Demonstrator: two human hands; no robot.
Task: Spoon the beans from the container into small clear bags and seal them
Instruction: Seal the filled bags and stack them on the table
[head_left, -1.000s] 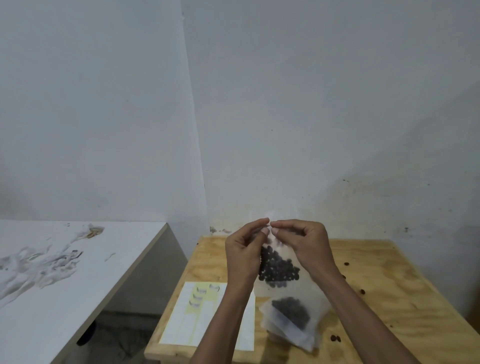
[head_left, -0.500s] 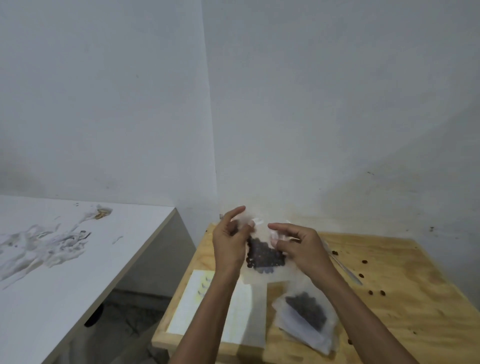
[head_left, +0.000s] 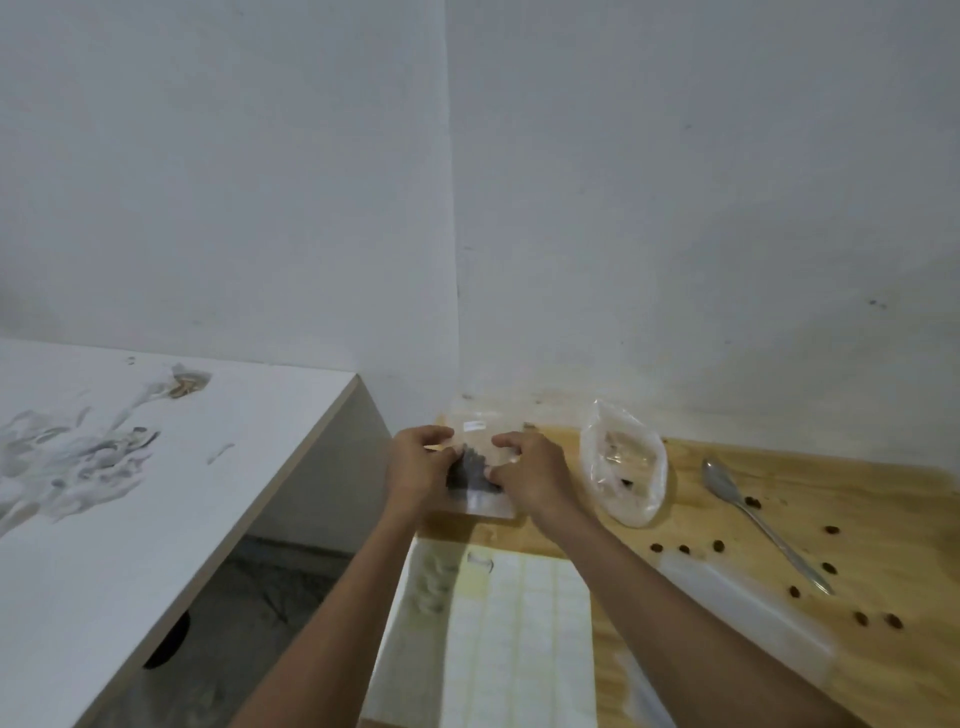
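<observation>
Both forearms are stretched forward over the near left part of a plywood table (head_left: 857, 499). The left hand (head_left: 415, 470) is curled at the left edge of a small clear bag of dark beans (head_left: 470, 475), its thumb and fingers pinched on the plastic. The right hand (head_left: 530, 475) is set at the bag's right edge, fingers bent down and pinched on it likewise. The bag is held between the two hands at the table's far left corner, low over the wood; whether it rests on the wood cannot be told, and its top seal is blurred.

To the left, a white worktop (head_left: 130, 493) smeared with pale streaks is seen, separated from the plywood table by a dark gap. Behind both, plain white walls (head_left: 675, 208) are joined in a corner.

Below the hands, a pale yellow gridded sheet (head_left: 519, 639) is laid flat on the table. Right of the hands, a larger crumpled clear bag (head_left: 623, 467) is stood upright, with only a few dark beans visible inside. Further right, a metal spoon (head_left: 763, 525) is laid on the wood, with loose beans (head_left: 719, 545) scattered around it
</observation>
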